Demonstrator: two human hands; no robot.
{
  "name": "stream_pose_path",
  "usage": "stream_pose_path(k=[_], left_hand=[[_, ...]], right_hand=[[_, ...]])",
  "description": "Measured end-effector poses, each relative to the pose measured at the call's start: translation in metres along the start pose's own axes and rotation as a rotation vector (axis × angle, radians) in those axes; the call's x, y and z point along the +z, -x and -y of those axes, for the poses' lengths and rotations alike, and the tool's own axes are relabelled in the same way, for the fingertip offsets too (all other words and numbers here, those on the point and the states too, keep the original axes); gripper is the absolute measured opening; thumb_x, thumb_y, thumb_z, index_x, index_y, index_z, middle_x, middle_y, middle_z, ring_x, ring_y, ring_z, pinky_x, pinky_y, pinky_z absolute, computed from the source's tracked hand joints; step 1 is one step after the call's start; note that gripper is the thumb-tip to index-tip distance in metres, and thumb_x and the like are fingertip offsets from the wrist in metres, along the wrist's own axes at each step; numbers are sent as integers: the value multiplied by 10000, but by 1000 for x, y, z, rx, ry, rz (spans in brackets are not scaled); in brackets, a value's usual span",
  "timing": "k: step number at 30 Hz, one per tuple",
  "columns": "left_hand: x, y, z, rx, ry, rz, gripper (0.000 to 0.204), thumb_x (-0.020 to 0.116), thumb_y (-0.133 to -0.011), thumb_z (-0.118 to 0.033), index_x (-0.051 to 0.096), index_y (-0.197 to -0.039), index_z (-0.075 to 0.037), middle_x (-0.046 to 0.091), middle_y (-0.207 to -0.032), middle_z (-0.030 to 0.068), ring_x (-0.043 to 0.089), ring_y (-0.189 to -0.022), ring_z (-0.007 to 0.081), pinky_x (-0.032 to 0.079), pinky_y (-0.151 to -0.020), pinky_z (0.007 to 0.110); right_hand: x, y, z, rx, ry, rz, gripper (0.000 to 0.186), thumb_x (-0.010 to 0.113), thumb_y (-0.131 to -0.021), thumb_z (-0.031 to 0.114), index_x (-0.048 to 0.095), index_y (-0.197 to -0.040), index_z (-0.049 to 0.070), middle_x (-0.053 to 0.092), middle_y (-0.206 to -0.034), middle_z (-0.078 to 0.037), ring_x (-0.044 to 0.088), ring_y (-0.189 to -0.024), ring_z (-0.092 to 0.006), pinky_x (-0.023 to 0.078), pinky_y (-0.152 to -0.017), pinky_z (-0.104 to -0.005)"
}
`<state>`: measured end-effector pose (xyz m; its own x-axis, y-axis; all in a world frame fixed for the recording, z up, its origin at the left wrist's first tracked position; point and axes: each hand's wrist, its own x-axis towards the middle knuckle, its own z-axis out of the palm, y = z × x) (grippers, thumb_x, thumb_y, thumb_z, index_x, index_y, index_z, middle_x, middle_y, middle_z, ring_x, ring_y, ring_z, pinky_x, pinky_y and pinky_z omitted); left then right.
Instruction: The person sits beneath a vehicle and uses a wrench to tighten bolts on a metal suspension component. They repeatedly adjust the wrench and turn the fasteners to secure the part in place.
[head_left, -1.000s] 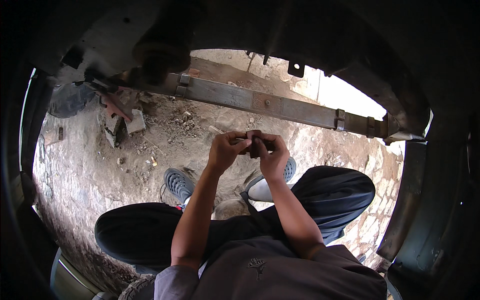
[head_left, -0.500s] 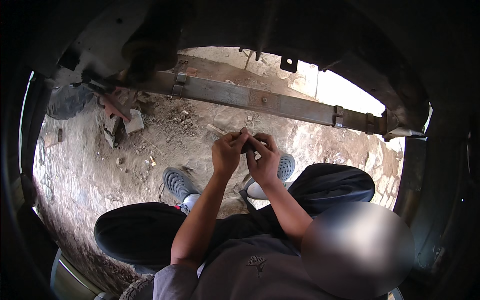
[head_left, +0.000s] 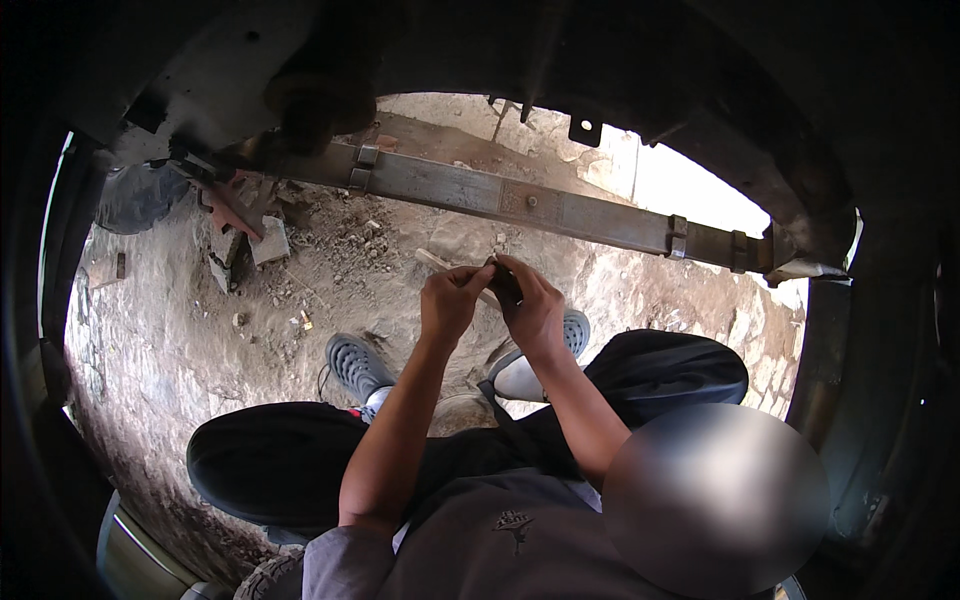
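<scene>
My left hand (head_left: pixel 447 305) and my right hand (head_left: pixel 532 308) meet in front of me, above the ground between my feet. Both are closed, thumbs and fingers pinched together around a small dark piece (head_left: pixel 508 287). The fingers cover most of that piece, so its kind does not show. A pale, thin stick (head_left: pixel 432 260) shows just beyond my left hand and passes behind it. Whether it lies on the ground or touches the hand, I cannot tell.
Beyond my hands a steel leaf spring (head_left: pixel 460 187) with clamps runs across the view. Dark vehicle bodywork arches overhead. Rubble and stone chunks (head_left: pixel 270 240) lie at the left on rough ground. My grey clogs (head_left: pixel 358 367) stand below my hands.
My right hand's fingers have shifted up slightly and straightened over the small dark piece. My left hand stays nearly in place, still pinching.
</scene>
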<state>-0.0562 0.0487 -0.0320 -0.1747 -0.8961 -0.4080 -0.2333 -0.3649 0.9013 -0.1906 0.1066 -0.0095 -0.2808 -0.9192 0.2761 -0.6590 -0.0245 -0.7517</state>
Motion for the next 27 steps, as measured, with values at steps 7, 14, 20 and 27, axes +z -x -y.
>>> stream_pose_path(k=[7, 14, 20, 27], left_hand=[[-12, -14, -23, 122, -108, 81, 368, 742, -992, -379, 817, -1092, -33, 797, -920, 55, 685, -767, 114, 553, -743, 299], [-39, -51, -26, 157, 125, -102, 343, 652, -1046, -331, 798, -1147, -38, 811, -970, 61, 699, -849, 124, 538, -813, 293], [-99, -107, 11, 168, 5, -552, 522, 618, -1041, -518, 772, -975, -23, 759, -840, 126, 713, -784, 255, 523, -742, 391], [-102, -134, 11, 56, 31, -717, 615, 784, -901, -606, 723, -1022, -6, 755, -901, 120, 728, -783, 242, 567, -726, 392]], right_hand=[[-6, -32, -13, -177, 60, 133, 201, 667, -973, 6, 712, -1166, 43, 747, -1064, -200, 738, -965, -410, 610, -802, -463], [-25, -130, -34, -228, 104, 129, 177, 684, -949, 24, 745, -1115, 18, 751, -1079, -206, 741, -1001, -391, 595, -860, -453], [-4, -161, -46, -279, 152, 259, 169, 740, -929, 70, 762, -1094, 37, 747, -1066, -178, 743, -984, -373, 593, -873, -443], [-10, -168, -51, -245, 145, 325, 128, 771, -913, 84, 803, -1034, 59, 750, -992, -130, 756, -915, -330, 598, -831, -413]])
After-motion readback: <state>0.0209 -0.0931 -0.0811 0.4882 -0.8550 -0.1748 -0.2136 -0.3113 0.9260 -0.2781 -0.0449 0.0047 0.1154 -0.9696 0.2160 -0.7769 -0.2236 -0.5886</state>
